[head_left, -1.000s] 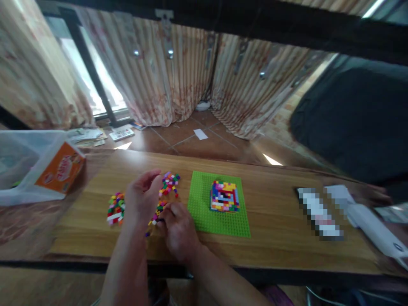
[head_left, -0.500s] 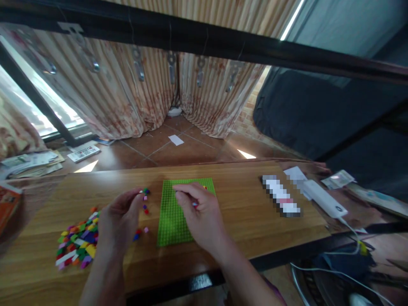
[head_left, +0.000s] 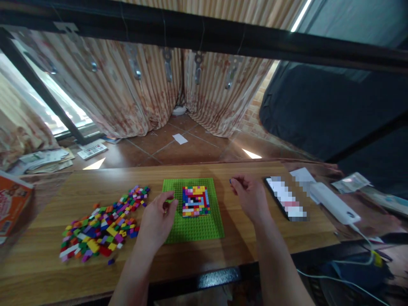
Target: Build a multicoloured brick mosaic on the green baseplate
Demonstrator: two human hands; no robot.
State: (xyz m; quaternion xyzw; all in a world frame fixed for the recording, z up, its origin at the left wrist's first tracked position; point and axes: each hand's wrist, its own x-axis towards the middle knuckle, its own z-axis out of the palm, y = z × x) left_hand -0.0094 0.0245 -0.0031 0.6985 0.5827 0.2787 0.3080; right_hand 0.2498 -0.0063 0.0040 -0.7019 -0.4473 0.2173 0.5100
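My right hand [head_left: 250,197] is over the wooden table, right of the green baseplate [head_left: 191,231]. Its thumb and forefinger pinch a small blue brick [head_left: 230,181], of which only one end shows. My left hand [head_left: 159,219] hovers at the baseplate's left edge. Its fingers are curved, with a gap between thumb and forefinger, and no brick can be made out in them. On the baseplate sits a roughly square build of multicoloured bricks [head_left: 195,201], with yellow, red, blue and white pieces.
A long pile of loose bricks [head_left: 98,229] lies left of my left hand, one dark blue brick [head_left: 111,262] apart from it. A phone [head_left: 287,199] with a blurred screen lies on the right. Beyond it is a white power strip [head_left: 334,203]. An orange box [head_left: 14,204] stands far left.
My right hand has moved right, off the baseplate, uncovering the brick build. My left hand has moved right from the pile to the baseplate's edge, and its pinch has loosened. The view has shifted slightly.
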